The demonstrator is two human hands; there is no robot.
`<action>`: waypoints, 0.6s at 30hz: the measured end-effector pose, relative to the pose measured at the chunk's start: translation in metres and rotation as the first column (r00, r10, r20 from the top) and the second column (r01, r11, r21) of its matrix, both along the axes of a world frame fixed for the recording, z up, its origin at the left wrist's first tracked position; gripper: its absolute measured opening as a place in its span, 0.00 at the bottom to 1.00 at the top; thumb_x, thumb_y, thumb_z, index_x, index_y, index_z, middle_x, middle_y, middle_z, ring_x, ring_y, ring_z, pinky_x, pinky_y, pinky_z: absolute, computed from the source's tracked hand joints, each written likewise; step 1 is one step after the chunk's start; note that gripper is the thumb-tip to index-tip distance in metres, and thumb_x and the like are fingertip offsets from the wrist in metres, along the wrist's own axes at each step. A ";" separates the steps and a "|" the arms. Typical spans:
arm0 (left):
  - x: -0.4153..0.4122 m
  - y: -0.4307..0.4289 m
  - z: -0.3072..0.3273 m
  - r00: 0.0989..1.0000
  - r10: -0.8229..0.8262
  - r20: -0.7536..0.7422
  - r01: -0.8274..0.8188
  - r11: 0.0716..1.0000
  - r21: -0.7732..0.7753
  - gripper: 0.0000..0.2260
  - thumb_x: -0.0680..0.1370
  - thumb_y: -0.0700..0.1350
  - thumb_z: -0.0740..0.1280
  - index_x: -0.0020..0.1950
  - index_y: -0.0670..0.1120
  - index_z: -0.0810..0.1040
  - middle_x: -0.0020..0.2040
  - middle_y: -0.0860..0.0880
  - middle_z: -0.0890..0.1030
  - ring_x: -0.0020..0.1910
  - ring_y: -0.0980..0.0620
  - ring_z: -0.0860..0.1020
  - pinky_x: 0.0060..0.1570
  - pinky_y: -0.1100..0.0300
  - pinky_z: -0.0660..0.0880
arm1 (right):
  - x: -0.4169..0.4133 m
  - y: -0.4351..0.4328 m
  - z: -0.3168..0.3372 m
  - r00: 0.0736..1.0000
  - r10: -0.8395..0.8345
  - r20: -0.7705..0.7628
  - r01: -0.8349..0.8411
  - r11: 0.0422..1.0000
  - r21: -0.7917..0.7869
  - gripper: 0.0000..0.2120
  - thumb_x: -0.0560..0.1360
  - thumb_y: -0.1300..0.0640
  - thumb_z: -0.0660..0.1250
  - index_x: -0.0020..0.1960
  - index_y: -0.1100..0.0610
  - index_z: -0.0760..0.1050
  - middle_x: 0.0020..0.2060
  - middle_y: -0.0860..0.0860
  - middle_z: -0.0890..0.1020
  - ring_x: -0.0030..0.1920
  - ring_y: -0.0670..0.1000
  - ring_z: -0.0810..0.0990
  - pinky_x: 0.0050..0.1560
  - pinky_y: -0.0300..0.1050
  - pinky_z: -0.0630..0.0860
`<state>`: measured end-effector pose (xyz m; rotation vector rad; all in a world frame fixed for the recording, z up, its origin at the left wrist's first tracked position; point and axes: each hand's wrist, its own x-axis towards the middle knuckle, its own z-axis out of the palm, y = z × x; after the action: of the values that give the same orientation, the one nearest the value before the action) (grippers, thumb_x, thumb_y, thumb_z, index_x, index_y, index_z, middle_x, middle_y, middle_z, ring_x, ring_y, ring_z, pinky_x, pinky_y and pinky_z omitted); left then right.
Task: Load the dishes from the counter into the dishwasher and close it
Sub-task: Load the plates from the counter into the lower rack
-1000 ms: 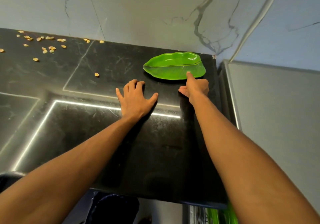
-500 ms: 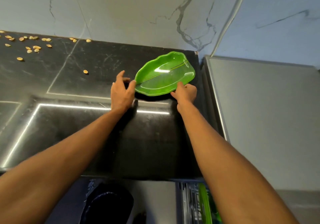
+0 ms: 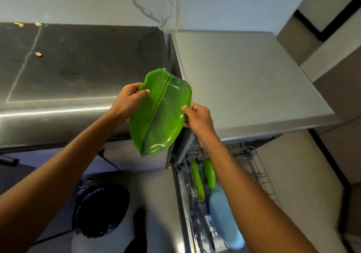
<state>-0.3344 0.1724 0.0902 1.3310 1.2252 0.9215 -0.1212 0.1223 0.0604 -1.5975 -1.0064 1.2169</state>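
You hold the plate [image 3: 160, 114] in the air, just off the front edge of the counter [image 3: 78, 61] and beside the open dishwasher [image 3: 244, 76]. It is glossy green and shaped like a banana leaf, with a lighter midrib down its length, fine veins and a wavy raised rim. It tilts steeply, its face toward you. Your left hand [image 3: 127, 102] grips the left edge, thumb on the face. Your right hand [image 3: 197, 117] pinches the right edge.
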 end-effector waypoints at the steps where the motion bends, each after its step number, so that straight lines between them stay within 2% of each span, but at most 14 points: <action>1: 0.019 -0.019 0.002 1.000 -0.029 0.007 0.029 0.999 -0.015 0.04 0.77 0.41 0.65 0.46 0.46 0.80 0.33 0.54 0.82 0.32 0.59 0.78 0.35 0.64 0.76 | 0.019 -0.022 -0.003 1.000 -0.016 -0.004 0.016 1.000 0.002 0.09 0.78 0.61 0.67 0.39 0.59 0.76 0.32 0.55 0.78 0.30 0.46 0.77 0.33 0.40 0.77; 3: 0.066 -0.063 0.002 0.996 -0.089 0.005 0.089 0.994 -0.061 0.06 0.74 0.42 0.65 0.46 0.46 0.81 0.33 0.54 0.83 0.32 0.58 0.79 0.35 0.63 0.77 | 0.065 -0.068 -0.014 0.997 -0.072 0.021 0.072 0.997 0.011 0.08 0.78 0.61 0.68 0.40 0.62 0.78 0.31 0.56 0.77 0.31 0.50 0.75 0.33 0.42 0.75; 5: 0.112 -0.099 -0.003 0.991 -0.130 -0.020 0.127 0.985 -0.116 0.05 0.72 0.42 0.65 0.45 0.46 0.80 0.32 0.54 0.82 0.30 0.58 0.79 0.31 0.64 0.75 | 0.108 -0.108 -0.023 0.989 -0.142 0.048 0.142 0.990 0.009 0.09 0.77 0.61 0.69 0.37 0.60 0.78 0.29 0.54 0.76 0.32 0.51 0.72 0.35 0.46 0.73; 8: 0.179 -0.148 -0.025 0.983 -0.163 -0.080 0.139 0.960 -0.241 0.07 0.78 0.38 0.64 0.44 0.45 0.80 0.30 0.53 0.81 0.27 0.56 0.79 0.28 0.64 0.74 | 0.170 -0.168 -0.041 0.979 -0.199 0.034 0.201 0.979 -0.045 0.09 0.76 0.62 0.69 0.37 0.56 0.81 0.29 0.50 0.80 0.34 0.52 0.76 0.41 0.56 0.79; 11: 0.239 -0.192 -0.048 0.971 -0.194 -0.141 0.137 0.931 -0.340 0.07 0.79 0.39 0.64 0.44 0.46 0.80 0.35 0.48 0.82 0.28 0.51 0.79 0.30 0.60 0.75 | 0.224 -0.222 -0.064 0.973 -0.228 0.036 0.231 0.963 -0.141 0.12 0.76 0.60 0.69 0.36 0.52 0.84 0.33 0.52 0.82 0.37 0.52 0.79 0.47 0.61 0.81; 12: 0.260 -0.206 -0.054 0.965 -0.209 -0.155 0.143 0.923 -0.358 0.07 0.79 0.39 0.63 0.46 0.46 0.80 0.36 0.47 0.82 0.30 0.50 0.80 0.30 0.58 0.76 | 0.244 -0.240 -0.074 0.965 -0.260 0.031 0.261 0.949 -0.176 0.11 0.76 0.59 0.68 0.36 0.52 0.84 0.34 0.53 0.82 0.38 0.52 0.80 0.47 0.59 0.81; 15: 0.300 -0.237 -0.077 0.954 -0.235 -0.188 0.129 0.883 -0.451 0.07 0.79 0.38 0.63 0.54 0.45 0.79 0.42 0.44 0.83 0.38 0.45 0.82 0.32 0.53 0.81 | 0.283 -0.288 -0.097 0.917 -0.398 -0.015 0.377 0.881 -0.285 0.10 0.78 0.62 0.66 0.39 0.55 0.81 0.33 0.55 0.82 0.33 0.53 0.79 0.39 0.48 0.79; 18: 0.327 -0.251 -0.104 0.949 -0.235 -0.208 0.087 0.833 -0.547 0.09 0.78 0.36 0.62 0.56 0.42 0.77 0.47 0.42 0.82 0.43 0.45 0.82 0.31 0.55 0.81 | 0.315 -0.332 -0.136 0.871 -0.489 0.039 0.467 0.803 -0.369 0.13 0.75 0.59 0.66 0.33 0.53 0.81 0.32 0.56 0.84 0.35 0.54 0.82 0.41 0.50 0.80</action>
<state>-0.0071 -0.0784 -0.0140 1.0986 1.4181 0.2390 0.1941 -0.2096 -0.0751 -1.9421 -0.2953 1.1210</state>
